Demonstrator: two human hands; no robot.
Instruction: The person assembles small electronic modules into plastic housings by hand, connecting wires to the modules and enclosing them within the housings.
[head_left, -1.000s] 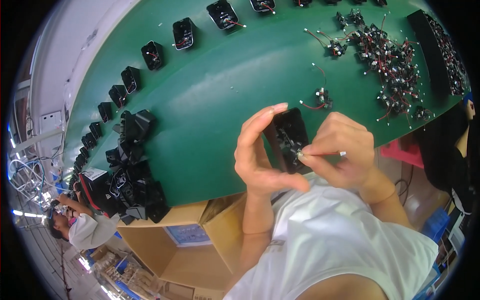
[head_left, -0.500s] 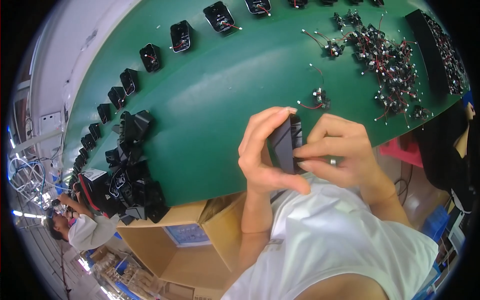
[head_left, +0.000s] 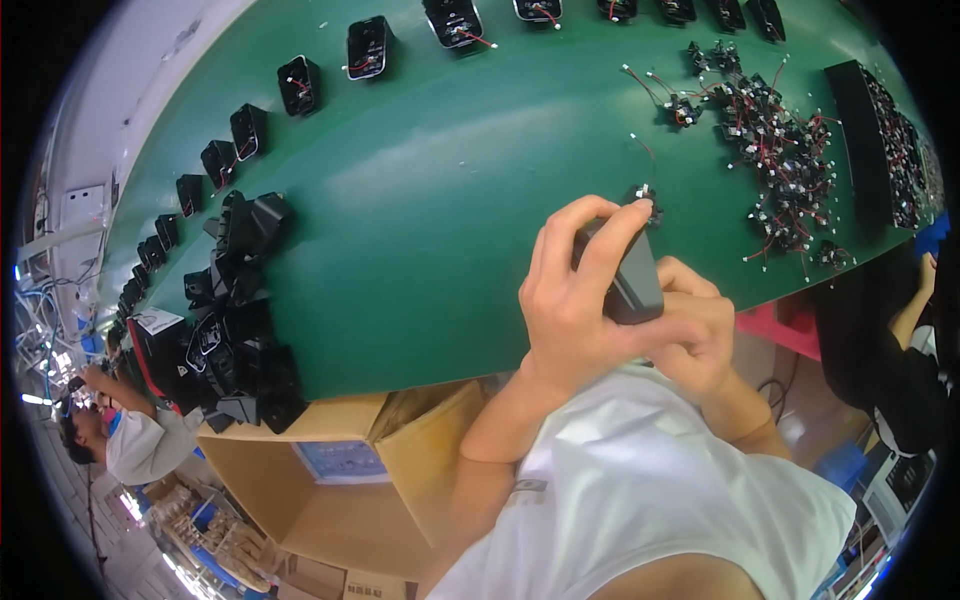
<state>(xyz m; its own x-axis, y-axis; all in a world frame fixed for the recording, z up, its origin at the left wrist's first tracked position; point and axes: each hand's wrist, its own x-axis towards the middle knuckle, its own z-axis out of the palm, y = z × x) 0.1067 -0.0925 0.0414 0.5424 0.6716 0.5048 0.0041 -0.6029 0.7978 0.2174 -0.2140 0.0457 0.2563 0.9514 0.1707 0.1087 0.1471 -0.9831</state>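
Turning over, since the earlier frame, the small black box-shaped plastic housing (head_left: 637, 290), and bringing its smooth outer side into view instead of its open face. Moving the left hand (head_left: 575, 300) rightward too, closer to the right hand (head_left: 700, 335). Clamping the left hand on the housing from above, at the near edge of the smooth green table (head_left: 420, 290), just in front of the white cloth shirt (head_left: 640, 470). Bringing both hands together, overlapping in view; keeping the right one close beside the housing, half hidden behind the left, and being unable to tell whether gripping or only supporting. Partly covering a loose black component with white plugs (head_left: 645, 196), just beyond the housing. Having to the right a tangled heap of black parts with red wires (head_left: 785, 150), beside an upright-walled black box (head_left: 860, 150). Facing a curved row of open black housings (head_left: 368, 48). Leaving piled black plastic shells (head_left: 262, 225) well apart, to the left, above an open brown cardboard box (head_left: 425, 460).
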